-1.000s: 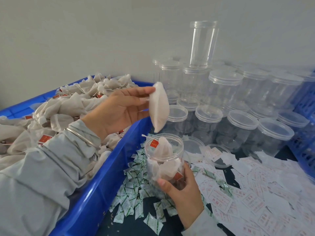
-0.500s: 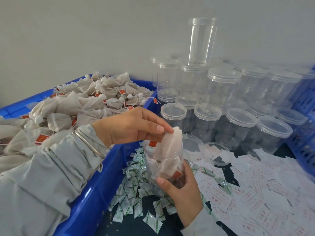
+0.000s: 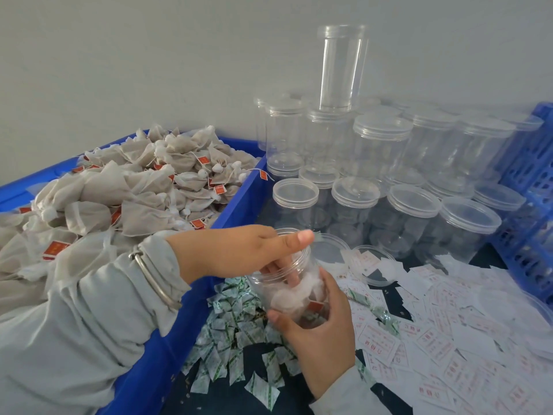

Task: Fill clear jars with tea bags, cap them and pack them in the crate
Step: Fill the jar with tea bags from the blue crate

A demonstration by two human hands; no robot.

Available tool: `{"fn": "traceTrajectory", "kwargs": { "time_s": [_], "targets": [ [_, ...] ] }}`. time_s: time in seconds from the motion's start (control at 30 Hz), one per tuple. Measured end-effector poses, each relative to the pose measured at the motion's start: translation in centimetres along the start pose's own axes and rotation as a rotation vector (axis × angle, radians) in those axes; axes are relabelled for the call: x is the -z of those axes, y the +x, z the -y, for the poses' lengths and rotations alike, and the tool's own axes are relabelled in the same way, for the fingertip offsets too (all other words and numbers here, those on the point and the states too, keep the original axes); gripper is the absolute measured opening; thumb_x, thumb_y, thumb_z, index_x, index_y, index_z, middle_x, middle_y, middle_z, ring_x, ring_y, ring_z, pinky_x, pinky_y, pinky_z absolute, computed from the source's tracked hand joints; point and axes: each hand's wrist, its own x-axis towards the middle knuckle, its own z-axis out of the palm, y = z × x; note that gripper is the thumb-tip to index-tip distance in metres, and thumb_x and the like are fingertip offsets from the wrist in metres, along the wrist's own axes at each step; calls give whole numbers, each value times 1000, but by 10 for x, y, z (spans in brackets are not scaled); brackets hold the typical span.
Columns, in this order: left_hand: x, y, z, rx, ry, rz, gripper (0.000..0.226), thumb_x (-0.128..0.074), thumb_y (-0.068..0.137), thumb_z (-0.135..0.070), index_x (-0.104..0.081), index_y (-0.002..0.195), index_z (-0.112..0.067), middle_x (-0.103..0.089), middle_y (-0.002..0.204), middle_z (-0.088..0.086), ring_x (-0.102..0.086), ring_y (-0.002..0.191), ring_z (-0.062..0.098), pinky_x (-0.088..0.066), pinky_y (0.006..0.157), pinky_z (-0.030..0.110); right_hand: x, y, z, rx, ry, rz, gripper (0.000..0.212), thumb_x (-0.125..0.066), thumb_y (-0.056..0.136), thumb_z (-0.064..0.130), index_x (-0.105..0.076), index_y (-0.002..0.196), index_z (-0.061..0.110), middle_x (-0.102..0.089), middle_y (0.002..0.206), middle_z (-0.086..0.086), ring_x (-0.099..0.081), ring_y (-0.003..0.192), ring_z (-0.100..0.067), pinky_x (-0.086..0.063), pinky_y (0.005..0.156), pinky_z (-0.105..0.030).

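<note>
The open jar point(image 3: 287, 283) sits low in front of me above the scattered green-and-white sachets point(image 3: 236, 333), about half full of tea bags point(image 3: 294, 290), and my right hand point(image 3: 317, 327) grips it round the lower wall to keep it steady. A second ago my left hand point(image 3: 239, 253) was pinching a single bag above the mouth; now its fingers are down inside the jar, fairly straight, pressing that bag onto the ones already packed, thumb lying across the rim. So one more bag is in, and there looks to be room for more before capping. Just beyond the jar lie loose clear lids point(image 3: 374, 265) among the printed paper slips point(image 3: 443, 339). The blue bin point(image 3: 239, 205) heaped with tea bags is to my left, capped empty jars point(image 3: 383, 163) are stacked behind, and the blue crate point(image 3: 532, 205) stands at the far right.
</note>
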Motion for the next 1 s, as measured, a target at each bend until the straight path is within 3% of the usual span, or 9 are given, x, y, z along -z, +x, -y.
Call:
{"fn": "traceTrajectory", "kwargs": {
  "time_s": [0.13,0.2,0.27,0.43,0.53,0.6,0.73,0.83,1.0],
  "targets": [
    [-9,1,-7,-61,172,20,83,-17,76,-81,-72,92,-21,-68,99,-5,-60,95,6,-43,96,31,1,2,-2,24,5,-62,94,-93,50,22,-46,131,30,-53,126,3,-53,115,-6,-47,87,-10],
    [-13,1,-9,-158,237,-67,75,-19,78,-79,-59,68,-16,-54,69,-7,-48,63,3,-44,70,25,0,3,-2,23,8,-69,98,-91,46,33,-46,133,28,-53,127,1,-54,117,-11,-49,94,-24],
    [-14,1,-9,-285,251,-220,71,-24,81,-77,-50,63,-13,-45,62,2,-40,55,11,-39,58,29,-1,3,-1,3,42,-70,103,-87,40,48,-44,133,35,-53,128,2,-56,116,-14,-50,96,-37],
    [-3,4,2,-357,-13,-676,50,-42,80,-67,-70,89,-26,-70,82,3,-67,76,20,-56,67,43,0,2,3,-49,167,-152,90,-85,32,62,-42,110,59,-50,123,23,-57,106,7,-49,82,-11],
    [8,14,19,-212,-22,-788,13,-55,89,-36,-60,81,-45,-68,81,-14,-64,82,4,-54,73,19,5,6,6,-48,245,-221,87,-80,37,52,-40,114,55,-49,119,25,-56,96,17,-47,72,-3],
    [10,18,31,-58,184,-652,23,-53,92,-23,-59,82,-43,-65,88,-17,-61,84,3,-47,70,10,6,9,7,-27,298,-281,93,-79,40,46,-40,124,46,-51,119,19,-57,94,14,-46,67,-2],
    [-2,27,38,142,733,-221,25,-46,93,-23,-67,105,-31,-63,110,-10,-58,96,10,-50,81,29,6,12,7,6,358,-333,92,-78,44,37,-39,127,39,-50,116,21,-57,87,20,-45,62,-1],
    [-13,34,32,200,737,52,35,-42,92,-9,-68,110,-24,-63,116,-4,-58,86,8,-47,72,14,5,11,6,-22,366,-328,93,-79,39,44,-40,123,45,-50,116,24,-59,93,13,-47,67,-4],
    [-25,41,31,304,816,355,42,-39,96,-4,-55,133,-16,-51,137,2,-50,119,22,-40,93,27,4,10,6,-28,353,-315,93,-79,38,48,-39,122,48,-47,115,27,-55,95,17,-45,67,-2]
  ]
}}
